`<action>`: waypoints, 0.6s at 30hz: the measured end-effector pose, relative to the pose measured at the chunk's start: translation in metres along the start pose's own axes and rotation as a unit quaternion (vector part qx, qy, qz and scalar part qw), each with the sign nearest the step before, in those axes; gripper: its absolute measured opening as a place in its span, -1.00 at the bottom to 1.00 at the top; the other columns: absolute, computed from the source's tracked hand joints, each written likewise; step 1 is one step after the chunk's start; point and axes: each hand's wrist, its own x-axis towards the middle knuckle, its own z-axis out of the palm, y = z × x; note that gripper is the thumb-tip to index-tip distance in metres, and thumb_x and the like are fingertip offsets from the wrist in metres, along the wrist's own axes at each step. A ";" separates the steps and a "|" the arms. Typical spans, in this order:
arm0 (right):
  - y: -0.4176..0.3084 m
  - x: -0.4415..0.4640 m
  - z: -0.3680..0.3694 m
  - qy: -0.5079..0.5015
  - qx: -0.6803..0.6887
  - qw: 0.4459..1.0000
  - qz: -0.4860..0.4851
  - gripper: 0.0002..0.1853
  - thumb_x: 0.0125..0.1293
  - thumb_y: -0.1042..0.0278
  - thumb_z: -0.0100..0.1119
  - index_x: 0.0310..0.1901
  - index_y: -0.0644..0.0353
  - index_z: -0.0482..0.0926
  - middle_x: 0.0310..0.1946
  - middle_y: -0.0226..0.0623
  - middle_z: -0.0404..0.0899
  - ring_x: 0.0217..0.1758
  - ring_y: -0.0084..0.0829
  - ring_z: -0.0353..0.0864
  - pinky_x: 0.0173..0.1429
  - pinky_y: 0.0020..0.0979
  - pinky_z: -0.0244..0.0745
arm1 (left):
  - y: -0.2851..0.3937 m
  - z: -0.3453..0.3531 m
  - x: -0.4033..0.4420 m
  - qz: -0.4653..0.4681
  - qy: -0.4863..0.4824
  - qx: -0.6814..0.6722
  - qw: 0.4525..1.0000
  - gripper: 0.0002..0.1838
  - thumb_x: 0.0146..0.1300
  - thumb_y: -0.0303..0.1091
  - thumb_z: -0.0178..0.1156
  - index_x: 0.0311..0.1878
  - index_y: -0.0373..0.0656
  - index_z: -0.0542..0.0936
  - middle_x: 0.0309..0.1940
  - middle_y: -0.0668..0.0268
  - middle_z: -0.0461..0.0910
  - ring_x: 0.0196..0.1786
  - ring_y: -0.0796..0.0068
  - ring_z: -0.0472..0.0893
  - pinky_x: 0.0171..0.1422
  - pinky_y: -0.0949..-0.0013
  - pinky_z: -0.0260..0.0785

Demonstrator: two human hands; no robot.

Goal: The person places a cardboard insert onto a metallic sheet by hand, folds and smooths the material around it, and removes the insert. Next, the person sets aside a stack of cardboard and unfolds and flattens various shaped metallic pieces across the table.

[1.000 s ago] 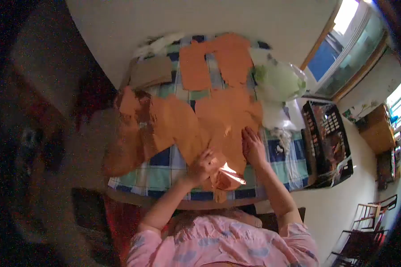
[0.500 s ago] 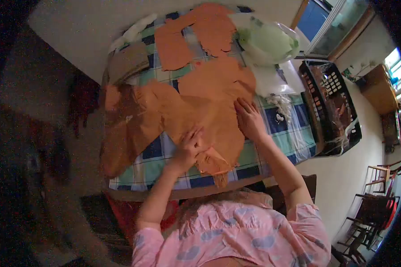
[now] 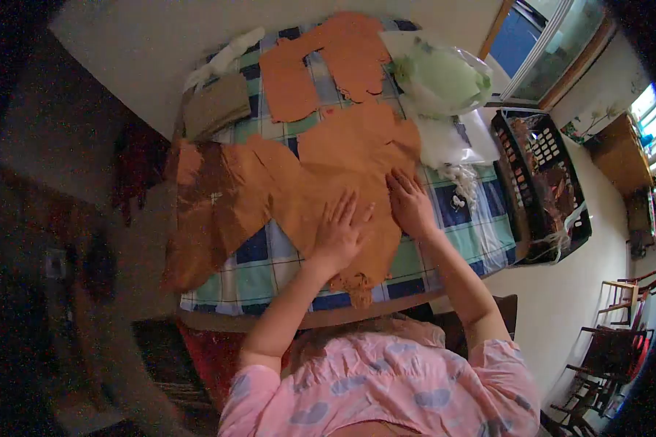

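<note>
A large orange-brown sheet point(image 3: 291, 175), thin like fabric or leather with ragged edges, lies spread over the checked tablecloth point(image 3: 262, 273). On its lower middle part my left hand point(image 3: 341, 231) rests flat, fingers apart. My right hand point(image 3: 413, 207) presses at the sheet's right edge, its fingers stretched over the material. Near the table's front edge the sheet ends in a narrow, crumpled tip point(image 3: 358, 288). Behind it lies a second, pinker orange piece point(image 3: 342, 58) with cut-out sides.
Back right holds a clear plastic bag with something pale green point(image 3: 444, 76). White plastic and stringy scraps point(image 3: 461, 182) lie on the right. A black basket point(image 3: 539, 182) stands beside the table. Folded brown material point(image 3: 215, 105) is at the back left.
My left hand has moved up and right and flattened onto the sheet. The fold near the front tip now lies flatter. My right hand has stayed nearly in place.
</note>
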 end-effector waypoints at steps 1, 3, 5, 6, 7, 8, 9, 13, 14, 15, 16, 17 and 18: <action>0.000 0.000 -0.002 -0.003 0.004 1.000 -0.003 -0.60 0.28 0.32 0.05 0.15 0.20 0.45 0.23 -0.14 0.38 0.31 -0.17 0.33 0.39 -0.11 0.15 | -0.001 0.002 0.000 -0.009 -0.007 -0.004 1.000 -0.31 0.27 -0.09 0.11 0.44 0.06 0.13 0.43 -0.01 0.02 0.46 -0.11 0.02 0.46 -0.14 -0.10; -0.003 -0.001 -0.006 -0.010 0.018 1.000 0.011 -0.58 0.28 0.29 0.06 0.16 0.20 0.44 0.23 -0.13 0.38 0.31 -0.16 0.32 0.39 -0.12 0.15 | -0.005 0.007 0.000 -0.032 0.003 -0.047 0.998 -0.34 0.28 -0.08 0.09 0.42 0.08 0.16 0.43 0.02 0.02 0.47 -0.04 0.01 0.46 -0.15 -0.14; -0.007 0.000 -0.007 -0.017 0.037 0.998 0.042 -0.57 0.28 0.26 0.07 0.17 0.21 0.44 0.24 -0.12 0.36 0.33 -0.15 0.31 0.39 -0.12 0.15 | -0.018 0.012 0.003 -0.060 0.038 -0.125 0.990 -0.39 0.28 -0.08 0.07 0.40 0.11 0.23 0.44 0.08 0.04 0.49 0.07 0.00 0.47 -0.13 -0.16; -0.008 0.000 -0.007 -0.016 0.035 0.999 0.038 -0.56 0.28 0.26 0.07 0.17 0.21 0.43 0.24 -0.11 0.36 0.33 -0.15 0.30 0.39 -0.12 0.14 | -0.019 0.009 0.004 -0.052 0.044 -0.085 0.994 -0.39 0.28 -0.08 0.08 0.39 0.11 0.23 0.43 0.07 0.04 0.49 0.07 0.01 0.47 -0.13 -0.15; -0.008 0.001 -0.009 -0.014 0.033 0.999 0.033 -0.56 0.28 0.26 0.07 0.17 0.21 0.43 0.25 -0.10 0.35 0.34 -0.14 0.29 0.39 -0.12 0.14 | -0.019 0.003 0.006 -0.045 0.050 -0.045 0.997 -0.39 0.28 -0.08 0.08 0.39 0.11 0.24 0.43 0.07 0.05 0.48 0.07 0.02 0.46 -0.13 -0.14; -0.008 0.002 -0.009 -0.012 0.031 0.999 0.028 -0.55 0.28 0.26 0.07 0.18 0.22 0.43 0.25 -0.10 0.35 0.35 -0.14 0.28 0.39 -0.12 0.14 | -0.019 0.000 0.007 -0.037 0.058 -0.004 0.998 -0.39 0.27 -0.08 0.09 0.39 0.11 0.24 0.42 0.07 0.06 0.48 0.07 0.03 0.46 -0.13 -0.13; -0.006 0.003 -0.008 -0.012 0.032 0.999 0.024 -0.54 0.27 0.24 0.07 0.19 0.20 0.41 0.26 -0.11 0.34 0.34 -0.12 0.28 0.40 -0.11 0.12 | -0.019 0.000 0.007 -0.037 0.062 -0.001 0.997 -0.39 0.27 -0.08 0.09 0.39 0.11 0.25 0.42 0.07 0.07 0.48 0.07 0.03 0.46 -0.13 -0.13; -0.002 0.000 -0.002 -0.021 0.036 0.999 0.024 -0.52 0.26 0.21 0.05 0.20 0.18 0.39 0.28 -0.13 0.31 0.35 -0.10 0.26 0.41 -0.08 0.09 | -0.020 0.002 0.009 -0.038 0.055 -0.030 0.997 -0.39 0.27 -0.05 0.09 0.38 0.11 0.26 0.42 0.08 0.07 0.47 0.08 0.04 0.47 -0.13 -0.16; -0.002 0.000 -0.002 -0.025 0.037 0.999 0.028 -0.52 0.26 0.21 0.05 0.20 0.18 0.39 0.28 -0.13 0.31 0.35 -0.11 0.25 0.41 -0.08 0.08 | -0.019 0.004 0.010 -0.040 0.049 -0.047 0.997 -0.39 0.27 -0.04 0.08 0.38 0.11 0.26 0.42 0.09 0.07 0.47 0.08 0.04 0.47 -0.12 -0.17; -0.003 0.000 -0.004 -0.026 0.039 0.999 0.028 -0.53 0.27 0.21 0.04 0.19 0.18 0.39 0.28 -0.13 0.31 0.36 -0.12 0.25 0.41 -0.08 0.08 | -0.017 0.006 0.010 -0.031 0.035 -0.033 0.998 -0.39 0.27 -0.03 0.07 0.38 0.12 0.26 0.42 0.09 0.07 0.48 0.08 0.03 0.48 -0.12 -0.17; -0.003 0.000 -0.005 -0.027 0.040 0.998 0.027 -0.53 0.27 0.21 0.04 0.19 0.18 0.39 0.28 -0.13 0.30 0.36 -0.12 0.24 0.42 -0.08 0.07 | -0.015 0.008 0.011 -0.022 0.022 -0.019 0.999 -0.39 0.28 -0.01 0.06 0.38 0.12 0.26 0.43 0.09 0.06 0.48 0.09 0.02 0.48 -0.12 -0.18; -0.003 0.001 -0.006 -0.028 0.042 0.998 0.027 -0.54 0.27 0.21 0.03 0.19 0.18 0.39 0.29 -0.13 0.30 0.37 -0.13 0.24 0.42 -0.08 0.07 | -0.014 0.011 0.010 -0.013 0.009 -0.005 1.000 -0.39 0.28 0.00 0.05 0.38 0.13 0.26 0.43 0.09 0.06 0.49 0.09 0.01 0.48 -0.13 -0.18; -0.003 0.000 -0.005 -0.024 0.033 0.999 0.018 -0.53 0.27 0.22 0.04 0.19 0.20 0.40 0.27 -0.12 0.31 0.36 -0.13 0.25 0.42 -0.08 0.08 | -0.015 0.014 0.009 -0.006 0.000 0.010 1.000 -0.39 0.28 0.01 0.05 0.38 0.14 0.25 0.43 0.10 0.05 0.49 0.09 0.00 0.48 -0.13 -0.18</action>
